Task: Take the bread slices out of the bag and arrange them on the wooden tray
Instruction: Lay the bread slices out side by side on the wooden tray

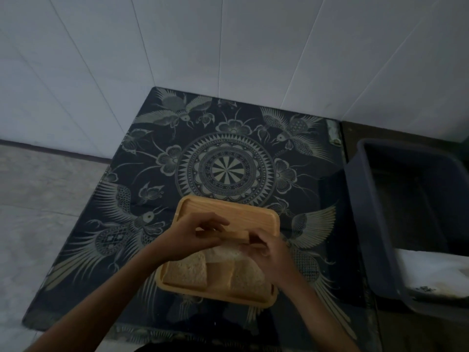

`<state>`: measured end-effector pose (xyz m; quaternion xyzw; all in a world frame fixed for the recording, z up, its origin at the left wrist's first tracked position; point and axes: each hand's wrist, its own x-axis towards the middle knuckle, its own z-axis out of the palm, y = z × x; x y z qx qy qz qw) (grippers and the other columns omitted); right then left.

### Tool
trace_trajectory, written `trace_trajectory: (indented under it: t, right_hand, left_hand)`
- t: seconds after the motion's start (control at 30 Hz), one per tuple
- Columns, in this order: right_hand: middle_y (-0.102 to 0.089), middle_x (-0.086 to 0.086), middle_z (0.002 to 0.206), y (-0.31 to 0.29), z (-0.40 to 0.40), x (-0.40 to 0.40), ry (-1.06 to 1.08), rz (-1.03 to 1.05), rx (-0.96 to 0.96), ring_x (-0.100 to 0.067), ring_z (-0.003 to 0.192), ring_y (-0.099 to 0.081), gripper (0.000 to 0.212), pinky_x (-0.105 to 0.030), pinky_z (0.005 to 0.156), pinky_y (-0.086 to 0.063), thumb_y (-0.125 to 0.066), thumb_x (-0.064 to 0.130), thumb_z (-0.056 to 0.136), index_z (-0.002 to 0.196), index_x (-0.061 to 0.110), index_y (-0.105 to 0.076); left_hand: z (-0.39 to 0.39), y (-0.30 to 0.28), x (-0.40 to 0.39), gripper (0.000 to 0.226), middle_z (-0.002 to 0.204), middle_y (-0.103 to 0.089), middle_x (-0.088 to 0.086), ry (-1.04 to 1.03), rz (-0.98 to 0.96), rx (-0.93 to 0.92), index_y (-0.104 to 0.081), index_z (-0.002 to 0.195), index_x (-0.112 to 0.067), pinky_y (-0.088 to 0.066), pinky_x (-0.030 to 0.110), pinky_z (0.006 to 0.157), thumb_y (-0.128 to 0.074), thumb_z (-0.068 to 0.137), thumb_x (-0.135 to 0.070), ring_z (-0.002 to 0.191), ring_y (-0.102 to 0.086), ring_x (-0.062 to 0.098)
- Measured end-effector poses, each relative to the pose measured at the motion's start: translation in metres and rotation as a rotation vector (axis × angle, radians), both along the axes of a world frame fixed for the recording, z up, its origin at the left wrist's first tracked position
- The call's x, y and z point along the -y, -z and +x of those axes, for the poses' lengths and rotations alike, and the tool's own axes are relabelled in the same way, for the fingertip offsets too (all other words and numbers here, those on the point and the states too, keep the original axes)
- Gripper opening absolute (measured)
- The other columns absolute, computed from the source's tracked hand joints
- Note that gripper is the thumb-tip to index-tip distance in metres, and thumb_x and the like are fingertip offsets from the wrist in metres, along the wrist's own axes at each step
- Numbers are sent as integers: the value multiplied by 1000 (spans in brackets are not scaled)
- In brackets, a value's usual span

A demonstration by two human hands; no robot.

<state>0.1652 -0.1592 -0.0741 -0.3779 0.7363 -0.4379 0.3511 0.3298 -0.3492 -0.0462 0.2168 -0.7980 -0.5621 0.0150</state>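
A light wooden tray lies on a dark patterned cloth, near the table's front. Two bread slices lie side by side on its near half, one at the left and one at the right. Above the tray's middle, my left hand and my right hand together pinch another bread slice, held edge-on, with thin clear bag plastic hanging under it. Whether the slice is still inside the plastic is unclear.
The dark cloth with bird and mandala print covers the table, which stands against a white tiled wall. A dark plastic tub stands to the right, with something white at its near end. Pale floor lies at the left.
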Motion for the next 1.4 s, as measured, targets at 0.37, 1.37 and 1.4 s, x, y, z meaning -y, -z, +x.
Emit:
trace_trajectory:
  t: [0.37, 1.37, 1.4]
  right_hand:
    - [-74, 25, 108, -9, 4, 21, 101, 34, 83, 4, 99, -71, 18, -12, 78, -57, -70, 47, 90, 106, 57, -67]
    - [-69, 4, 118, 95, 18, 133, 424, 321, 480, -8, 104, -66, 27, -24, 75, -60, -72, 15, 95, 116, 29, -63]
    - [-68, 3, 118, 97, 19, 133, 431, 328, 479, -8, 104, -66, 27, -23, 73, -59, -71, 14, 96, 118, 27, -63]
  left_hand:
    - [29, 40, 21, 32, 115, -75, -6, -232, 383, 6, -70, 112, -38, -61, 26, 88, -77, 87, -20, 109, -71, 9]
    - [17, 115, 93, 29, 101, -75, -3, -456, 13, 366, -73, 118, -16, -60, 34, 88, -72, 88, -17, 93, -70, 10]
    - [17, 116, 92, 28, 100, -75, -3, -456, -18, 365, -74, 116, -15, -58, 28, 84, -72, 88, -16, 92, -69, 9]
